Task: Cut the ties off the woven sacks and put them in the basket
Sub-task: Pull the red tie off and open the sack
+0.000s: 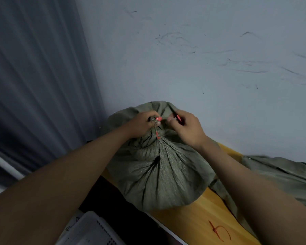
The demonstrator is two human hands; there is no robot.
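Though the right hand (185, 128) hides most of what seems a red-handled cutter (178, 118), its fingers close on it just beside the red tie (158, 119), pinched by the left hand (141, 125) atop the sack (159, 167) on the worktop (201, 213)

We've got both bare arms stretched forward, hands nearly meeting up front. Our left hand (143, 125) is curled into a pinch, fingers bunched tight. Our right hand (185, 129) sits just beside it, thumb and fingers clamped together, wrist bent slightly inward.
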